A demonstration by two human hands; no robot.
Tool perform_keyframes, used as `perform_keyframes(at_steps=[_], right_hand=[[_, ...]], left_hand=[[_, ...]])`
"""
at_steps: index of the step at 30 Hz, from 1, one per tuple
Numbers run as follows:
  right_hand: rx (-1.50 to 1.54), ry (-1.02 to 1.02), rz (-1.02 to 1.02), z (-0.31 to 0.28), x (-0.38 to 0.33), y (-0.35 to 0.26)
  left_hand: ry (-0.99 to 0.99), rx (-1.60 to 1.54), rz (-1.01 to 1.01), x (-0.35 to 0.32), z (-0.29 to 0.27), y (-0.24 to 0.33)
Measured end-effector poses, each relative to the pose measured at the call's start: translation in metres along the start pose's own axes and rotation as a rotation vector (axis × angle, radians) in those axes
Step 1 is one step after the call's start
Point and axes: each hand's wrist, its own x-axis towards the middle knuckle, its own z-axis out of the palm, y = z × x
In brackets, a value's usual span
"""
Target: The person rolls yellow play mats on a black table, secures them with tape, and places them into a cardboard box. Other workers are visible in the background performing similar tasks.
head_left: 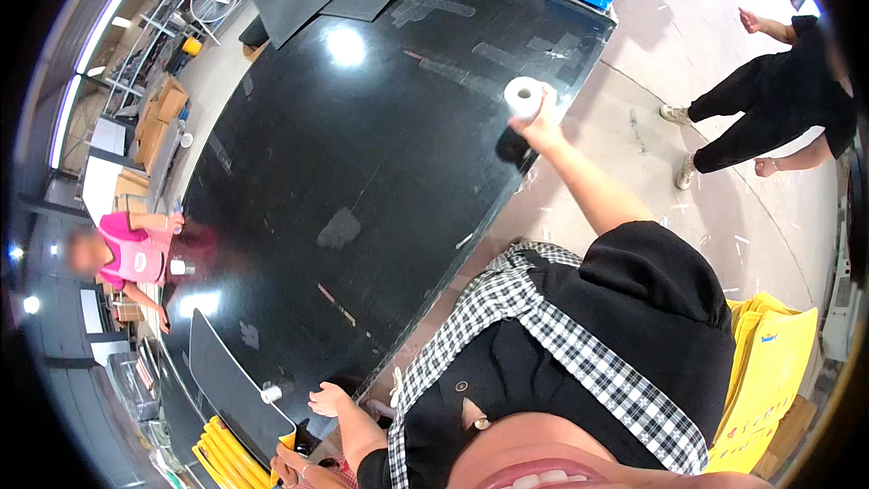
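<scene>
Head view — white roll (524, 95) (cylindrical) in right hand (541, 129)

The right arm reaches far out, almost straight. The right hand (543, 127) is curled, fingers closed. The left hand (328, 398) is low, close to the body, fingers spread open.

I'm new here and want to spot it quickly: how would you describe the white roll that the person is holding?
Find the big glossy black table and follow its right edge toward the far end. There the right hand grips a white paper roll, a short cylinder with a hollow core, the only bright white thing against that dark surface.
</scene>
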Motion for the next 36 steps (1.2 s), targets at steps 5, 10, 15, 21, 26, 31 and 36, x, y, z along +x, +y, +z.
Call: perform_keyframes(at_steps=[5, 10, 15, 21, 26, 31, 36], right_hand=[[-0.138, 0.327, 0.135, -0.062, 0.077, 0.022], [-0.237, 0.499, 0.198, -0.099, 0.125, 0.04], [-0.437, 0.506, 0.088, -0.088, 0.169, 0.066], [-0.787, 0.494, -0.013, -0.141, 0.177, 0.02], [-1.49, 0.41, -0.081, -0.113, 0.108, 0.039], [-0.968, 0.258, -0.652, -0.044, -0.043, -0.054], [-0.356, -0.454, -0.531, 0.067, -0.158, -0.166]], left_hand=[[0.029, -0.26, 0.295, -0.042, -0.009, 0.036], [-0.207, -0.5, 0.536, -0.123, -0.045, 0.098], [-0.199, -0.279, 0.401, -0.149, -0.074, 0.122], [-0.031, -0.419, 0.401, -0.116, -0.096, 0.128], [-0.169, -0.283, 0.248, -0.094, -0.134, 0.07], [-0.293, -0.354, 0.219, -0.099, -0.129, 0.067], [-0.316, -0.401, 0.225, -0.101, -0.139, 0.09]])
